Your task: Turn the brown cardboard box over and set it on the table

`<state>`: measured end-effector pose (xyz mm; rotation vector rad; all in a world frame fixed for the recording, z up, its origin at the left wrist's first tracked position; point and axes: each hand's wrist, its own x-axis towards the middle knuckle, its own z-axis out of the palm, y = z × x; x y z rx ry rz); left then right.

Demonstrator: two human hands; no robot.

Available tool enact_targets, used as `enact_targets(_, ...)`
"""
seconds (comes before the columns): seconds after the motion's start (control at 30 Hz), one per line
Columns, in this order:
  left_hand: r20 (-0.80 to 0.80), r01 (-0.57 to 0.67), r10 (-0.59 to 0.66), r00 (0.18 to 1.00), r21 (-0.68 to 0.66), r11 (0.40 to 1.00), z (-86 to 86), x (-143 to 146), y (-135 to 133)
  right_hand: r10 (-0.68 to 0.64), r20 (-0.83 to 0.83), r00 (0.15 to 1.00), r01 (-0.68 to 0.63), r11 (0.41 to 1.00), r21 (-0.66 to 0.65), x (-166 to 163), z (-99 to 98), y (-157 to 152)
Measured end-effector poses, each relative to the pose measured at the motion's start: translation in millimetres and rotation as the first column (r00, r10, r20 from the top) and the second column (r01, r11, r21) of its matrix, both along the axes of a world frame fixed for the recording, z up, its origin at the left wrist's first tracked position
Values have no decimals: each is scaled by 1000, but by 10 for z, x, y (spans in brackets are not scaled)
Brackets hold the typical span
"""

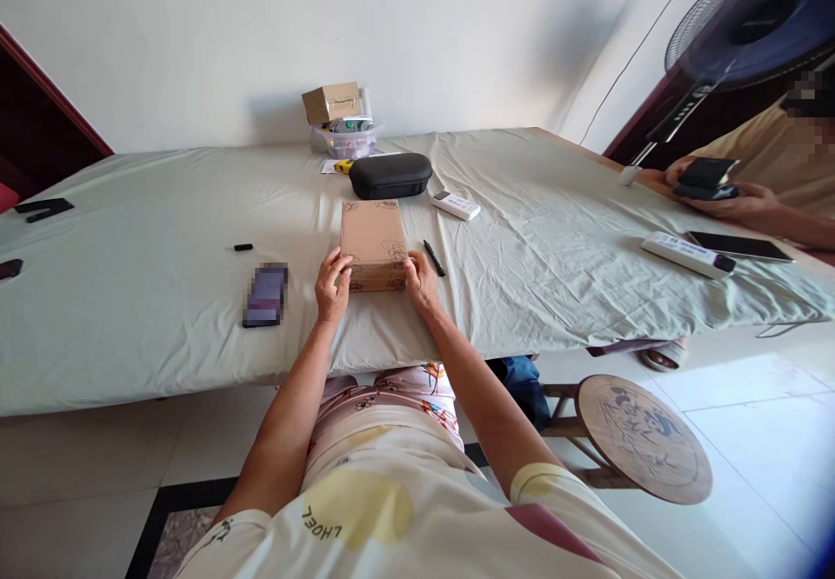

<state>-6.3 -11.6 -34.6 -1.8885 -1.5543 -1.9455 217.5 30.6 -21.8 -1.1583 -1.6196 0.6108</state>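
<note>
A brown cardboard box (373,236) with black line drawings at its corners sits on the cloth-covered table in front of me. My left hand (333,283) grips its near left corner, fingers bent along the side and edge. On the opposite side, my right hand (421,281) holds the near right corner with the thumb on top. Just right of the box lies a black pen (434,258), and a black cap-like piece (243,247) is off to the left. A phone (265,296) with a blurred screen rests left of my left hand.
Behind the box stand a black zip case (391,176), a white device (456,205) and a plastic basket (345,140) topped by a small carton (331,103). At right, another person's hands (731,201) hold a dark object near a fan (750,23). A wooden stool (645,440) stands below.
</note>
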Motion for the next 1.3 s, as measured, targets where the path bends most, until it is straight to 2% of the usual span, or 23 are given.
enact_targets(0.17, 19, 33, -33, 999, 7, 999, 3, 30, -9, -10, -10, 1000, 10, 999, 33, -11, 28, -19)
enact_targets(0.37, 166, 113, -106, 980, -33, 993, -19, 60, 1, -70, -32, 997, 71, 997, 40, -10, 32, 0)
enact_targets(0.5, 172, 123, -110, 979, -69, 990, -29, 32, 15, -66, -24, 997, 67, 997, 36, -17, 3, 12)
enact_targets(0.77, 144, 133, -129, 981, -17, 991, -24, 36, 15, -44, 190, 981, 5, 980, 197, 34, -4, -9)
enact_targets(0.9, 130, 146, -142, 981, -16, 989, -30, 48, 11, -51, 88, 995, 31, 975, 222, 15, -50, 36)
enact_targets(1.0, 155, 112, -97, 983, -97, 989, -73, 22, 26, -49, 1, 999, 48, 975, 218, -13, -79, 67)
enact_targets(1.13, 265, 105, -45, 963, -216, 971, -161, -14, 67, -51, -91, 995, 66, 983, 170, -21, -87, 87)
enact_targets(1.2, 331, 167, -84, 940, -231, 958, -202, 3, 93, -48, -125, 991, 63, 990, 123, -18, -86, 92)
enact_targets(1.3, 407, 340, -238, 882, -200, 919, -243, 69, 129, 11, -184, 983, -5, 999, 35, -18, -93, 103)
